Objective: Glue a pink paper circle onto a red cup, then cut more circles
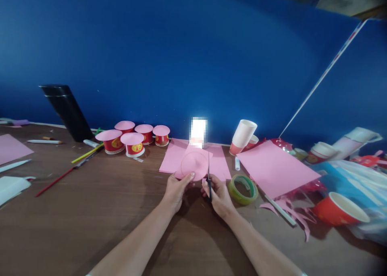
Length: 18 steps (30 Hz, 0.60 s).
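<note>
In the head view, my left hand (pixel 178 190) pinches the lower edge of a pink sheet of paper (pixel 195 166), thumb on top. A round outline shows on this sheet, and its lower edge is curved. My right hand (pixel 218 195) is closed around the dark handles of a pair of scissors (pixel 209 177). The blades point away from me, at the right edge of the pink paper; whether they are parted I cannot tell. Under and behind the held paper lies a stack of pink sheets (pixel 169 157).
Several red cups topped with pink discs (pixel 132 139) stand left of centre. A black bottle (pixel 66 112) leans by the blue wall. To the right are a tape roll (pixel 232 191), stacked white cups (pixel 244 132), a pink sheet (pixel 276 169), paper scraps and a tipped red cup (pixel 329 211).
</note>
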Each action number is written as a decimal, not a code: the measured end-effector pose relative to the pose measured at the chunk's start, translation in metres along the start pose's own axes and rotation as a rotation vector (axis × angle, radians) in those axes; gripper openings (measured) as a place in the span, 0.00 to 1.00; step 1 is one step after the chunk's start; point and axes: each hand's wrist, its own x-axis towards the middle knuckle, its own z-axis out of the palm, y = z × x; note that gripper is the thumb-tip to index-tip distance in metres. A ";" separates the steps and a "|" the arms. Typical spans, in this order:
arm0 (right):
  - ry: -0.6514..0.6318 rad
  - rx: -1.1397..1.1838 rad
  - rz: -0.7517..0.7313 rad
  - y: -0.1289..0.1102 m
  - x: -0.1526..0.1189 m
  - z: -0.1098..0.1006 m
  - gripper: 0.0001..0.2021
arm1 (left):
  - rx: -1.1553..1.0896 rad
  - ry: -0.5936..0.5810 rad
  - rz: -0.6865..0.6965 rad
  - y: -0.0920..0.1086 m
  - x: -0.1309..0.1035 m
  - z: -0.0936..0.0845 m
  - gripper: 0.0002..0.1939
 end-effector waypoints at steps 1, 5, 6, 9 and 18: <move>0.004 0.006 0.000 0.000 0.000 0.000 0.17 | 0.003 -0.003 0.002 0.000 0.000 0.000 0.18; 0.018 0.010 -0.002 0.002 0.001 0.000 0.18 | 0.021 0.012 0.002 0.001 0.000 0.000 0.16; 0.019 0.006 -0.002 0.002 0.001 0.000 0.18 | 0.027 0.020 -0.001 0.001 0.000 0.001 0.16; 0.016 -0.005 -0.003 0.003 0.001 0.000 0.17 | 0.035 0.030 -0.008 0.002 0.000 0.001 0.16; 0.001 0.003 -0.012 0.006 0.002 -0.001 0.16 | 0.018 0.054 -0.010 0.003 0.000 0.000 0.19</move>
